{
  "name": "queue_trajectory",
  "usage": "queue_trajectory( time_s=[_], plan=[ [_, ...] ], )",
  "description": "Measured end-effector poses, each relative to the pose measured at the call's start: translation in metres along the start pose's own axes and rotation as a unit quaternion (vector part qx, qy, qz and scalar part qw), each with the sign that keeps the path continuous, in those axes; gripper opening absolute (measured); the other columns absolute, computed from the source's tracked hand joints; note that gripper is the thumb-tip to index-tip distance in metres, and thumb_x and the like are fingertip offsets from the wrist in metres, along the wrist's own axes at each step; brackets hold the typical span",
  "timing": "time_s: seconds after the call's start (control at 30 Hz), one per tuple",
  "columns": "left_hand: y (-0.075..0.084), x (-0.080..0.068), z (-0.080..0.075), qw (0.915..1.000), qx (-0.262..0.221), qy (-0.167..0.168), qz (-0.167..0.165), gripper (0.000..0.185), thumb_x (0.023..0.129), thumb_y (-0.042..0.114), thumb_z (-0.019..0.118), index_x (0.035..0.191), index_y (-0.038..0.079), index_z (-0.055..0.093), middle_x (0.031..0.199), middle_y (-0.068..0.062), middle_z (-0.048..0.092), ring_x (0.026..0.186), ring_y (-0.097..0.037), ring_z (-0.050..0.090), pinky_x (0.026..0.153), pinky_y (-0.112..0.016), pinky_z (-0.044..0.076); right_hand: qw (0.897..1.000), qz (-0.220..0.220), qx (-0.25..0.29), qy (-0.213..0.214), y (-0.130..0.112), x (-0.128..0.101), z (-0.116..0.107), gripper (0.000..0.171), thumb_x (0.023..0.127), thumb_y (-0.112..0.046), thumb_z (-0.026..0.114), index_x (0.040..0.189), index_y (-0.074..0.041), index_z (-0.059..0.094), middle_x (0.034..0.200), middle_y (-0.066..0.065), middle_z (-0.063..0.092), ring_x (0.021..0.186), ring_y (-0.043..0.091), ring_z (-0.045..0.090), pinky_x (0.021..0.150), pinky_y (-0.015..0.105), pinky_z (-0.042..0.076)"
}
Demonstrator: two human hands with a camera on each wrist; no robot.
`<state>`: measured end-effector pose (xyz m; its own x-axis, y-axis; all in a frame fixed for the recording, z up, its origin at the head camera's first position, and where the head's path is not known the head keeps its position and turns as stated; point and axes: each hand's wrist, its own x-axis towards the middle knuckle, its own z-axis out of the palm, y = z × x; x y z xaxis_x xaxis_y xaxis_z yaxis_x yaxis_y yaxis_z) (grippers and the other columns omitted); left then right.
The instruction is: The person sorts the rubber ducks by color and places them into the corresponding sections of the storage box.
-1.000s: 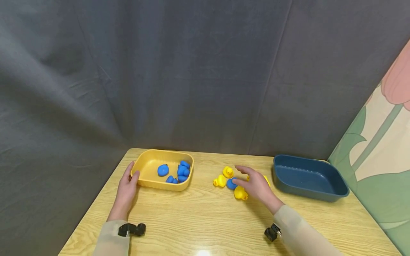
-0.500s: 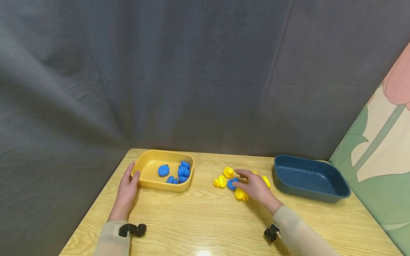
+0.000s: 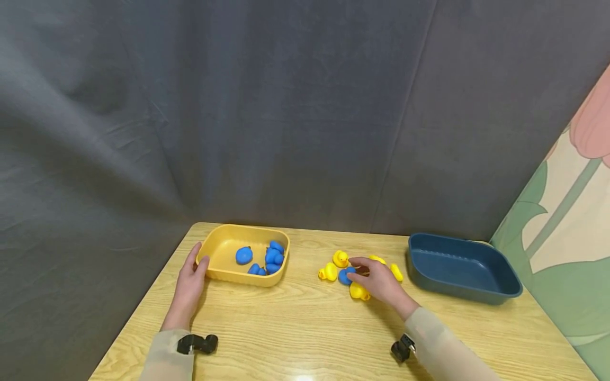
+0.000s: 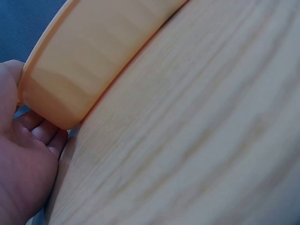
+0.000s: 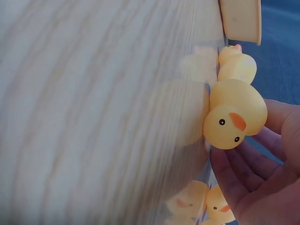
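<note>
My left hand (image 3: pixel 189 275) holds the left end of a yellow tray (image 3: pixel 221 274), thumb on the rim and fingers around the outside corner. Inside the tray lie several blue rubber ducks (image 3: pixel 244 255). My right hand (image 3: pixel 378 279) is low over a loose group of ducks, thumb and index finger apart on either side of a blue rubber duck (image 3: pixel 345 277). Thumb and duck overlap in the head view. A yellow rubber duck (image 5: pixel 236 110) hides the blue one in the right wrist view. Other yellow ducks (image 3: pixel 328 272) sit close around.
A dark blue tray (image 3: pixel 457 293) stands at the right rear of the wooden table (image 3: pixel 295 328), showing a bare floor inside. Behind the table hangs a grey curtain (image 3: pixel 295 116). A flower-patterned panel (image 3: pixel 562 243) borders the right side.
My right hand has come down slightly over the blue duck, and the gap between its thumb and index finger has narrowed. My left hand stays on the yellow tray.
</note>
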<state>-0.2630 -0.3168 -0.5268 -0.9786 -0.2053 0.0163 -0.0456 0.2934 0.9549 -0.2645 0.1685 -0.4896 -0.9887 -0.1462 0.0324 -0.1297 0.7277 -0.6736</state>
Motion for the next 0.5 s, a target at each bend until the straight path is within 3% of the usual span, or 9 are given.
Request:
queue_trajectory(
  time_s=[0.5],
  plan=[
    [0.0004,-0.0005,0.0009,1.0,0.001,0.001,0.002,0.07,0.12,0.041,0.045,0.18,0.027,0.013,0.185,-0.008,0.011,0.17,-0.032,0.005,0.136,-0.054,0.011,1.0,0.023,-0.018,-0.01,-0.0025,0.0046,0.0001,0.044,0.102,-0.021,0.082,0.138,0.002,0.074,0.121,0.008,0.077,0.109,0.026,0.07,0.102,0.049,0.06]
  ],
)
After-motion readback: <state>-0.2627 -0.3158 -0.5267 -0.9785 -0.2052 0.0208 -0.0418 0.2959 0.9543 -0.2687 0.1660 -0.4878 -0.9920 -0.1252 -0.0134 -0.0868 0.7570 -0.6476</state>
